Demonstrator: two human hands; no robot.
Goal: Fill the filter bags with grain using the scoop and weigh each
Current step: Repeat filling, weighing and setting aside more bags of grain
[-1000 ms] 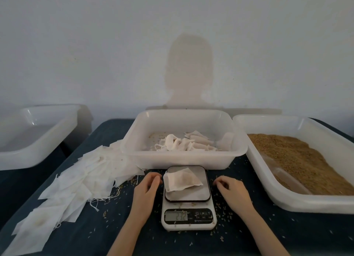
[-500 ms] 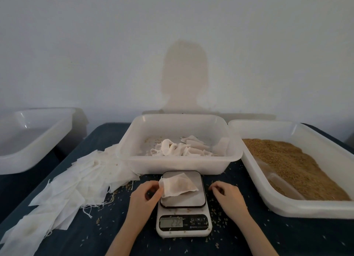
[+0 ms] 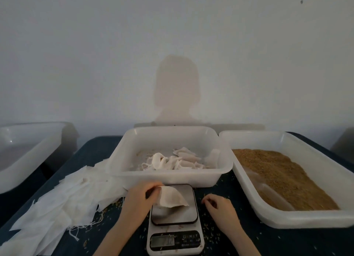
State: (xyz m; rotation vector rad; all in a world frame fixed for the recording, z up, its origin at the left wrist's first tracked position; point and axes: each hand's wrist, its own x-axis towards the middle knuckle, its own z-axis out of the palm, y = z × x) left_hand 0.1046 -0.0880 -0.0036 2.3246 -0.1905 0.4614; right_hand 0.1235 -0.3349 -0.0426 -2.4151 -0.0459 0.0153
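The filled bag (image 3: pixel 172 197), pinched at its edge by the left hand (image 3: pixel 139 200) just over the scale (image 3: pixel 173 204), could tip and spill grain onto the bench (image 3: pixel 287 242) if its mouth sags, while the right hand (image 3: pixel 220 209) rests loosely curled, holding nothing.

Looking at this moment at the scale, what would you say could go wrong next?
The left hand pinches only the top edge of the filled filter bag above the scale; if the mouth is unsealed, grain may spill onto the platform. Loose grains lying around the scale could get onto it and skew later readings. The display is too blurred to confirm a weight.
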